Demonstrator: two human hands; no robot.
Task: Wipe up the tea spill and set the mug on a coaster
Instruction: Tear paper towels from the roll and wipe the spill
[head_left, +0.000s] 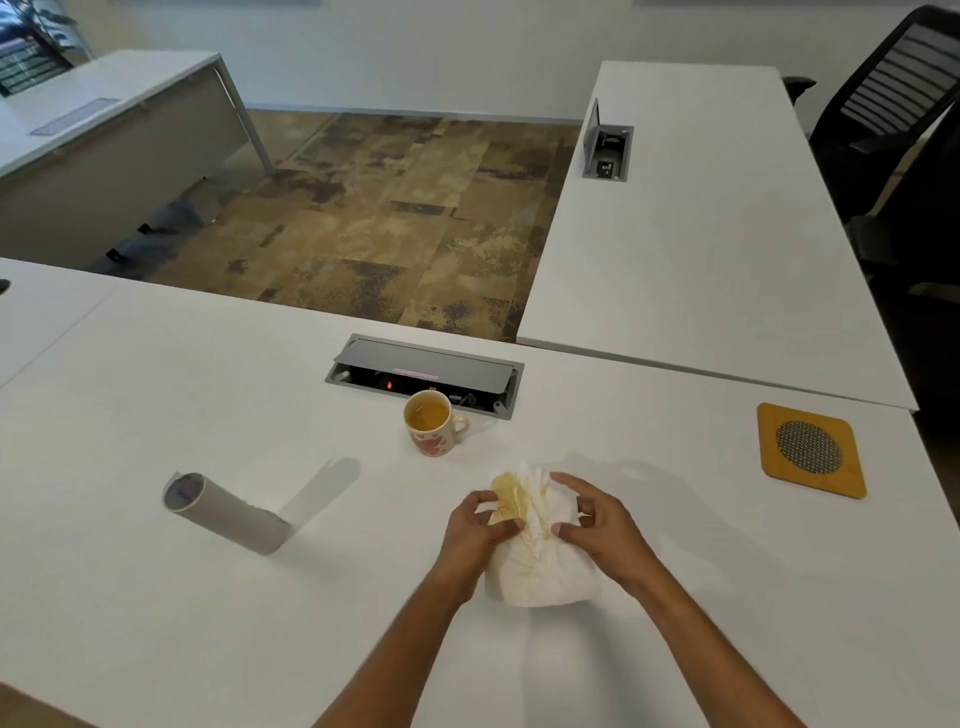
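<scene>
A white paper towel (540, 566), stained yellow-brown with tea at its top, lies bunched on the white desk (208, 415). My left hand (475, 530) pinches its stained left edge and my right hand (597, 525) grips its right side. A cream mug (432, 426) with red heart marks holds tea and stands upright behind the towel, its handle to the right. A square wooden coaster (810, 449) with a dark mesh centre lies at the far right of the desk, well apart from the mug.
A nearly spent paper towel roll (223, 512) lies on its side to the left. An open grey cable box (423, 371) sits just behind the mug. A second desk (701, 234) adjoins at the right, with a black chair (893, 104) beyond it.
</scene>
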